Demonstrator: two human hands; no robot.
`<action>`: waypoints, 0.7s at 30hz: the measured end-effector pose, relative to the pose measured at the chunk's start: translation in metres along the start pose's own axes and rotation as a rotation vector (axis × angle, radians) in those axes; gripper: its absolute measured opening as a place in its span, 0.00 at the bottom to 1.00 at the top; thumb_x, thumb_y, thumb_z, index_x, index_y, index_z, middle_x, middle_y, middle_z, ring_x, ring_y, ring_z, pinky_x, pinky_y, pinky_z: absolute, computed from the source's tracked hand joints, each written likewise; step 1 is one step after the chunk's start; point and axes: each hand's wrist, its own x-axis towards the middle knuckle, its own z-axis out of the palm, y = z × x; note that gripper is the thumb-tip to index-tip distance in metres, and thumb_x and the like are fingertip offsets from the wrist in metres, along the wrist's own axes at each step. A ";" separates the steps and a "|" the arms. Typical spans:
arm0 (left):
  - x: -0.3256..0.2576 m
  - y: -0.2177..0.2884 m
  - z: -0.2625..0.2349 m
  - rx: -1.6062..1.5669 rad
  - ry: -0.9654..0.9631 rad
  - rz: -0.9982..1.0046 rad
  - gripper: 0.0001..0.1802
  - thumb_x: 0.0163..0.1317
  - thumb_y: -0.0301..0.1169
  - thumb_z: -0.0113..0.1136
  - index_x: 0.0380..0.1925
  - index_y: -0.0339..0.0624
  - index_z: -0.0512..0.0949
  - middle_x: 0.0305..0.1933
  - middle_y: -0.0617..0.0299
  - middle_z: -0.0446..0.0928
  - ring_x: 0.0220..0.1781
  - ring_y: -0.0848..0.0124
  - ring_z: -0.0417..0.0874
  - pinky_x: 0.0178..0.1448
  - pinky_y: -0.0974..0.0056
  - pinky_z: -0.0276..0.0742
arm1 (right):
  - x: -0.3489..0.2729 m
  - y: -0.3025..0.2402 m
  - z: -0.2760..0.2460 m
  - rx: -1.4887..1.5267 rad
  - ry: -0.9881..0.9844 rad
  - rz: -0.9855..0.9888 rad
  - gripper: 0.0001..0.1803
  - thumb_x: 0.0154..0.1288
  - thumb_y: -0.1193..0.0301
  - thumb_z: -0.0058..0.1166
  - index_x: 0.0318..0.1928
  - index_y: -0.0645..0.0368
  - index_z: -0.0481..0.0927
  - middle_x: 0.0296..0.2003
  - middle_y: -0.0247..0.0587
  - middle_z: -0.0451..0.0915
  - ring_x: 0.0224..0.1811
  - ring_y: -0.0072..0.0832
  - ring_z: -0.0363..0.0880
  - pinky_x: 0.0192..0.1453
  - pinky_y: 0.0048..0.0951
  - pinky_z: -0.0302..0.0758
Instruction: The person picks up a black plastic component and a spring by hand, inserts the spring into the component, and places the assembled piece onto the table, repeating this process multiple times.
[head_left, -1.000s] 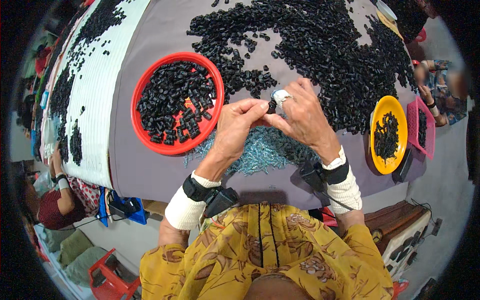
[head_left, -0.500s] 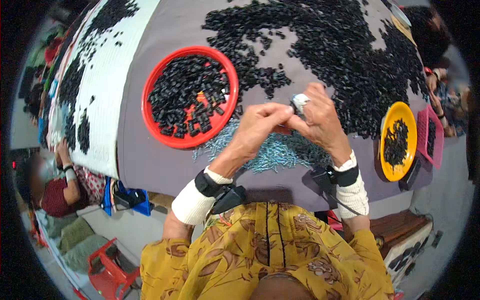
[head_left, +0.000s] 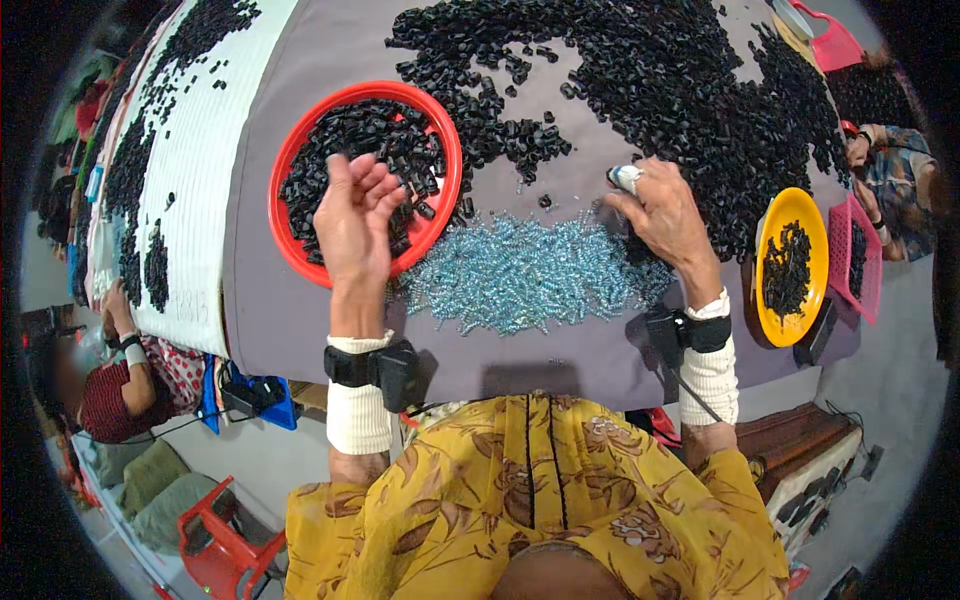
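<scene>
My left hand (head_left: pixel 357 220) is over the near right part of a red basin (head_left: pixel 283 225), palm up, fingers spread and nothing visible in it. Small black plastic pieces (head_left: pixel 325 205) fill much of the basin. To the right, my right hand (head_left: pixel 665 210) hovers above the grey cloth between the black pieces and a pile of small bluish metal springs (head_left: pixel 530 270). Its thumb and index finger stand apart, a white wrap (head_left: pixel 626 178) round the index finger. The other fingers curl under, partly hidden. The springs lie spread between my two wrists.
Loose black pieces (head_left: pixel 690 120) cover much of the far and right side of the grey-clothed table (head_left: pixel 300 340). A yellow bowl (head_left: pixel 821 250) with black parts and a pink basket (head_left: pixel 872 300) stand at the right. Other people's hands (head_left: pixel 118 310) work at the left and far right.
My hands, together over the springs before, have separated. The left hand has swung left over the red basin and opened; the right has moved slightly right, uncovering the springs.
</scene>
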 end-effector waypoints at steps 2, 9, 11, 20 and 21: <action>-0.003 -0.002 -0.005 -0.019 0.010 -0.004 0.21 0.69 0.43 0.51 0.38 0.32 0.76 0.32 0.57 0.77 0.34 0.71 0.79 0.39 0.66 0.79 | -0.001 -0.001 0.008 0.022 -0.040 0.016 0.08 0.52 0.71 0.61 0.30 0.61 0.79 0.27 0.42 0.76 0.36 0.39 0.74 0.44 0.37 0.67; -0.027 -0.027 0.028 0.185 -0.279 -0.114 0.14 0.68 0.34 0.52 0.42 0.32 0.77 0.34 0.59 0.79 0.33 0.73 0.80 0.38 0.68 0.80 | 0.017 -0.023 0.035 -0.008 -0.091 -0.057 0.06 0.54 0.71 0.59 0.28 0.60 0.78 0.28 0.42 0.76 0.36 0.38 0.73 0.42 0.37 0.66; -0.030 -0.030 0.039 0.295 -0.320 -0.144 0.13 0.67 0.33 0.54 0.43 0.34 0.78 0.34 0.60 0.79 0.31 0.75 0.79 0.36 0.70 0.79 | 0.018 -0.022 0.036 -0.024 -0.093 -0.032 0.05 0.54 0.72 0.59 0.28 0.60 0.77 0.28 0.42 0.76 0.36 0.38 0.73 0.42 0.36 0.66; -0.005 -0.070 0.052 1.080 -0.506 0.491 0.14 0.55 0.31 0.62 0.40 0.37 0.80 0.33 0.52 0.80 0.30 0.62 0.82 0.37 0.59 0.77 | 0.023 -0.016 0.057 0.064 0.086 -0.144 0.06 0.53 0.73 0.58 0.28 0.63 0.78 0.26 0.47 0.78 0.31 0.45 0.76 0.38 0.44 0.70; -0.006 -0.069 0.055 1.245 -0.541 0.548 0.12 0.55 0.31 0.62 0.38 0.38 0.80 0.33 0.51 0.79 0.32 0.58 0.81 0.37 0.57 0.76 | 0.026 -0.014 0.056 0.065 0.087 -0.141 0.06 0.53 0.73 0.58 0.28 0.63 0.78 0.26 0.47 0.78 0.31 0.45 0.76 0.38 0.44 0.70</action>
